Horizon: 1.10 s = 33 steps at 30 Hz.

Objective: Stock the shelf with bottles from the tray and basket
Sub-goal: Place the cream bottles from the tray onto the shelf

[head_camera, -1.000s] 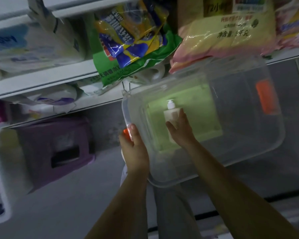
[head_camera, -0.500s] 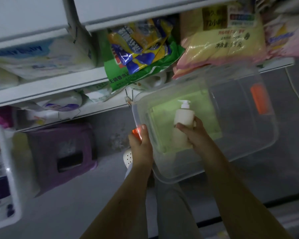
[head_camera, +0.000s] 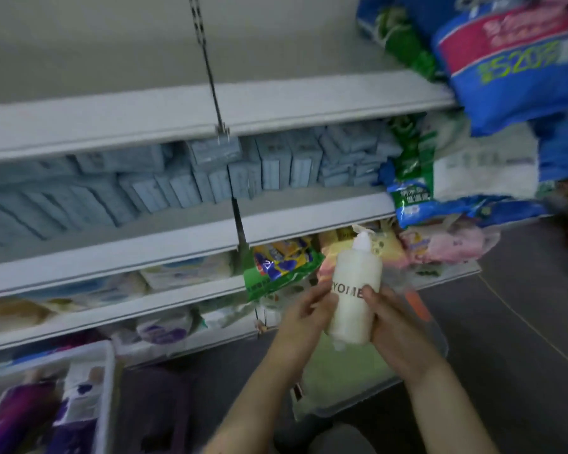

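Note:
A white pump bottle (head_camera: 354,290) with dark lettering stands upright in front of the shelves, held between both hands. My left hand (head_camera: 304,317) grips its left side, fingers curled round it. My right hand (head_camera: 395,329) wraps its right side and bottom. Below the hands lies the clear plastic tray (head_camera: 417,365) with a green bottom and an orange handle. A white basket (head_camera: 104,381) with purple and white packs sits at the lower left. The white shelf (head_camera: 177,116) rises behind, its top board bare on the left.
Light blue boxes (head_camera: 177,178) fill the second shelf. Blue and green bags (head_camera: 505,70) overhang at the upper right. A green and yellow bag (head_camera: 282,267) and pink packs (head_camera: 446,244) lie on the lower shelf. A dark purple stool (head_camera: 158,401) stands on the grey floor.
My right hand lifted the bottle out of the tray. My left hand let go of the tray rim and took hold of the bottle. The view tilted up to the higher shelves.

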Available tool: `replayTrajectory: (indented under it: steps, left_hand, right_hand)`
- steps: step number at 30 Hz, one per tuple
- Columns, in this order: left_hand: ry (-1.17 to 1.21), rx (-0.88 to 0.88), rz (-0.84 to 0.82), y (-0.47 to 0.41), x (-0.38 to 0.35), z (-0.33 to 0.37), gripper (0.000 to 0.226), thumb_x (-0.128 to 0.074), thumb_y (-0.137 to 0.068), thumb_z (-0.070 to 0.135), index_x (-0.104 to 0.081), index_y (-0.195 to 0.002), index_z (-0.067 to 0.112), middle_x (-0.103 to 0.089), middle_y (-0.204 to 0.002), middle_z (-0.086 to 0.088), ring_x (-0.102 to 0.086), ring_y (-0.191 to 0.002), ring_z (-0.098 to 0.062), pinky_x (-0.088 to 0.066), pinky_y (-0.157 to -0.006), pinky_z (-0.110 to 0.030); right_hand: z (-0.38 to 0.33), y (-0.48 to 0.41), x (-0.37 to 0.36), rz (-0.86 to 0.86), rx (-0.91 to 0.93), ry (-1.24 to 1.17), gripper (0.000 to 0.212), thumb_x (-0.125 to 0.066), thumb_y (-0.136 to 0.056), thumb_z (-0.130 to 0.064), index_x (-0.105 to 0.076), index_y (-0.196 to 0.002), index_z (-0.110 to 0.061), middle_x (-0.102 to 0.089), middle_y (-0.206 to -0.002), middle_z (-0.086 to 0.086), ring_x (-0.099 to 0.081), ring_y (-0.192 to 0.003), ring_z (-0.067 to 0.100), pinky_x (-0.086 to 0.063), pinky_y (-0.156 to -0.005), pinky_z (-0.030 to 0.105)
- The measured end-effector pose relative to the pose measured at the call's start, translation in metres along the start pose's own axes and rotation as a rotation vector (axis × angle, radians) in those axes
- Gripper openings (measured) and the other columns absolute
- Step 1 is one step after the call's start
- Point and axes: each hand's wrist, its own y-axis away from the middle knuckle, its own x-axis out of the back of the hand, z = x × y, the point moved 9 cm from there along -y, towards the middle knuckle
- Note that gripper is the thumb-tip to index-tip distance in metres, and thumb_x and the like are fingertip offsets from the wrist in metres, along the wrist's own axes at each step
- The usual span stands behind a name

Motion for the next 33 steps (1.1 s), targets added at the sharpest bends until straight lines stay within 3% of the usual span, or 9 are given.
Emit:
replayTrajectory:
  steps: [3, 6, 9, 14, 20, 23, 26, 29, 33]
  left_hand:
    - [0.005, -0.111, 0.050, 0.014, -0.013, 0.042, 0.040, -0.067, -0.091, 0.021, -0.057, -0.130, 0.021, -0.070, -0.114, 0.000, -0.066, -0.095, -0.005, -0.050, -0.074, -0.017]
    - [-0.006, -0.203, 0.083, 0.023, -0.025, 0.075, 0.037, -0.067, -0.089, 0.011, -0.059, -0.124, 0.023, -0.069, -0.117, 0.003, -0.066, -0.096, -0.003, -0.051, -0.078, -0.017]
    - [-0.022, -0.259, 0.180, 0.038, -0.037, 0.096, 0.032, -0.070, -0.088, 0.015, -0.063, -0.116, 0.028, -0.068, -0.116, 0.001, -0.065, -0.094, -0.002, -0.051, -0.077, -0.015]
    - [-0.067, -0.392, 0.243, 0.067, -0.063, 0.114, 0.033, -0.073, -0.075, 0.039, -0.070, -0.107, 0.046, -0.064, -0.118, 0.001, -0.065, -0.104, -0.009, -0.053, -0.093, -0.033]
    - [-0.050, -0.447, 0.288, 0.104, -0.062, 0.113, 0.036, -0.070, -0.081, 0.029, -0.069, -0.117, 0.032, -0.067, -0.120, 0.001, -0.064, -0.109, -0.012, -0.052, -0.095, -0.034]
    - [-0.053, -0.413, 0.287, 0.125, -0.044, 0.110, 0.031, -0.068, -0.088, 0.023, -0.068, -0.119, 0.026, -0.068, -0.118, -0.001, -0.065, -0.110, -0.018, -0.054, -0.090, -0.034]
    - [-0.011, -0.420, 0.359, 0.155, -0.007, 0.114, 0.027, -0.059, -0.094, 0.015, -0.064, -0.119, 0.023, -0.071, -0.114, 0.003, -0.066, -0.102, -0.007, -0.051, -0.076, -0.017]
    - [0.042, -0.466, 0.520, 0.199, 0.050, 0.116, 0.027, -0.058, -0.094, 0.018, -0.062, -0.118, 0.027, -0.069, -0.116, 0.010, -0.063, -0.105, -0.001, -0.050, -0.083, -0.016]
    - [0.103, -0.450, 0.657, 0.270, 0.133, 0.097, 0.028, -0.063, -0.091, 0.026, -0.062, -0.119, 0.029, -0.067, -0.120, 0.008, -0.061, -0.111, -0.006, -0.048, -0.096, -0.028]
  right_hand:
    - [-0.044, 0.006, -0.012, 0.012, 0.112, -0.087, 0.048, -0.054, -0.088, -0.021, -0.052, -0.135, -0.008, -0.065, -0.123, 0.021, -0.062, -0.113, 0.039, -0.054, -0.091, 0.049]
    - [-0.074, 0.015, -0.019, -0.015, 0.155, -0.085, 0.051, -0.055, -0.087, -0.025, -0.053, -0.134, -0.008, -0.064, -0.125, 0.021, -0.062, -0.115, 0.036, -0.055, -0.090, 0.047]
    - [-0.095, 0.027, -0.020, -0.066, 0.147, -0.037, 0.046, -0.052, -0.086, -0.028, -0.058, -0.125, -0.006, -0.068, -0.117, 0.020, -0.066, -0.107, 0.030, -0.059, -0.078, 0.036]
    - [-0.118, 0.055, -0.022, -0.252, 0.075, -0.082, 0.044, -0.051, -0.089, -0.030, -0.056, -0.128, -0.010, -0.067, -0.120, 0.017, -0.064, -0.114, 0.029, -0.057, -0.089, 0.042]
    - [-0.116, 0.084, -0.032, -0.335, 0.054, -0.051, 0.044, -0.059, -0.083, -0.022, -0.056, -0.126, -0.010, -0.069, -0.116, 0.017, -0.067, -0.107, 0.030, -0.058, -0.085, 0.044]
    - [-0.111, 0.100, -0.049, -0.348, 0.075, -0.029, 0.044, -0.061, -0.080, -0.021, -0.059, -0.122, -0.009, -0.071, -0.113, 0.015, -0.069, -0.101, 0.027, -0.057, -0.087, 0.045]
    - [-0.098, 0.115, -0.078, -0.375, 0.047, -0.026, 0.041, -0.062, -0.078, -0.021, -0.061, -0.117, -0.009, -0.073, -0.106, 0.012, -0.071, -0.093, 0.024, -0.058, -0.081, 0.043]
    - [-0.078, 0.133, -0.119, -0.414, 0.010, -0.019, 0.039, -0.062, -0.078, -0.023, -0.063, -0.114, -0.010, -0.074, -0.103, 0.010, -0.071, -0.090, 0.023, -0.058, -0.081, 0.043]
    - [-0.039, 0.161, -0.191, -0.462, -0.014, -0.006, 0.048, -0.070, -0.068, -0.029, -0.063, -0.113, -0.012, -0.075, -0.100, 0.007, -0.072, -0.085, 0.017, -0.060, -0.074, 0.038]
